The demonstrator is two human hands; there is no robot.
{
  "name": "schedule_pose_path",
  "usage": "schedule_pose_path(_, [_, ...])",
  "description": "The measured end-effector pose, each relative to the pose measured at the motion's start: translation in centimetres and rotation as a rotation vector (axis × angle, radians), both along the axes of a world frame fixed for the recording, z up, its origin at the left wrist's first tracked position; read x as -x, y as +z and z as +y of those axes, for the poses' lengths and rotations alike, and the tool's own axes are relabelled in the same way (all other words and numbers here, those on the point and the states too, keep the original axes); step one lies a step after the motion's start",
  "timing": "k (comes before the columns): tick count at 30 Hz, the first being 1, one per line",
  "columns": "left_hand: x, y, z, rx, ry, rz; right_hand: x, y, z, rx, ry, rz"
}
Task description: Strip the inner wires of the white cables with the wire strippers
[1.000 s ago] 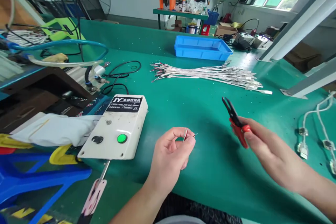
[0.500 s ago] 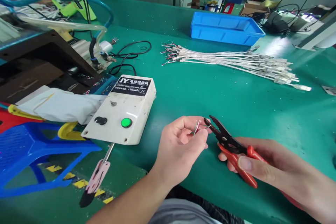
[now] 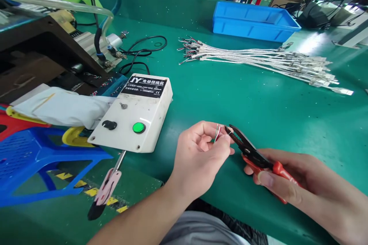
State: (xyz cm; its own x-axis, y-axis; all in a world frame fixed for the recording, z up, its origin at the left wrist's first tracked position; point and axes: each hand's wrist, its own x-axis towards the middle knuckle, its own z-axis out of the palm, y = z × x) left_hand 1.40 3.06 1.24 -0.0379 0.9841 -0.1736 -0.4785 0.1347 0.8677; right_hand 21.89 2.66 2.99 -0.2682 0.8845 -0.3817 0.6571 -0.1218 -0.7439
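Observation:
My left hand (image 3: 201,153) is closed, thumb against forefinger, pinching thin coloured wires (image 3: 218,132); red, white and green strands stick up between the fingers. In my right hand (image 3: 290,183) is a pair of wire strippers (image 3: 253,157) with red handles and black jaws. The jaw tips sit right at the left fingertips, around or beside a short wire end; I cannot tell which. Farther back on the green bench lies a bundle of white cables (image 3: 253,55), with bare coloured ends at the left and connector plugs at the right.
A white control box (image 3: 149,113) with a green button stands left of my hands. Beyond it is a dark machine frame (image 3: 57,42) with hoses. A blue bin (image 3: 255,23) stands behind the cables. A blue stool (image 3: 54,149) is at the lower left.
The strippers' handles and jaws have come closer together at the wire end. The view has tilted slightly down, so the bench things sit higher in the picture.

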Motion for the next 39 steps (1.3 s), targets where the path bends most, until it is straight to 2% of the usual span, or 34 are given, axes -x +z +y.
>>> schedule_pose_path(3, [-0.1, 0.0, 0.0, 0.006, 0.015, -0.016, 0.6, 0.8, 0.2, 0.13, 0.047, 0.052])
schedule_pose_path(7, [-0.1, 0.0, 0.1, 0.02, 0.014, -0.009, 2.0, 2.4, -0.1, 0.144, -0.087, 0.039])
schedule_pose_path(9, [0.0, 0.1, 0.1, 0.025, 0.015, 0.003, 2.3, 2.5, -0.2, 0.127, -0.115, 0.012])
schedule_pose_path(14, [0.1, 0.1, 0.0, 0.022, 0.011, 0.02, 2.1, 2.2, 0.1, 0.113, 0.01, 0.02])
schedule_pose_path(20, [0.0, 0.1, 0.0, 0.026, 0.011, 0.027, 3.2, 3.3, -0.1, 0.111, -0.091, 0.026])
schedule_pose_path(28, [0.0, -0.1, -0.1, 0.026, 0.004, 0.051, 1.5, 1.3, 0.1, 0.078, 0.063, 0.019])
schedule_pose_path(33, [0.0, -0.1, -0.1, 0.033, 0.003, 0.053, 1.0, 0.9, 0.3, 0.061, 0.186, -0.027])
schedule_pose_path(39, [0.1, -0.2, 0.0, 0.019, 0.012, 0.06, 1.6, 0.8, 0.0, 0.011, 0.177, -0.046])
